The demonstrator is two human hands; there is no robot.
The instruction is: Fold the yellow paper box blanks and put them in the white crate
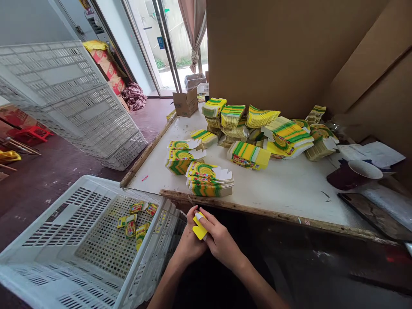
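Just off the front edge of the white table point(267, 193), my left hand point(190, 238) and my right hand point(219, 234) are both closed on one small yellow carton point(200, 228). A yellow end flap faces up between my fingers, and most of the carton is hidden by them. Right in front of my hands lies a stack of flattened yellow-green cartons point(209, 179), with white flaps pointing right. Behind it sits a second stack of flat cartons point(183, 156). Several formed cartons point(130, 227) lie loose in the white plastic crate point(93, 184) at the lower left.
Bundles of flat cartons point(234, 116) are piled along the back of the table. A dark cup point(347, 177) and a phone point(370, 212) lie at the right. Tall white crates point(86, 103) stand on the floor at left. A brown cardboard box point(186, 103) occupies the far table corner.
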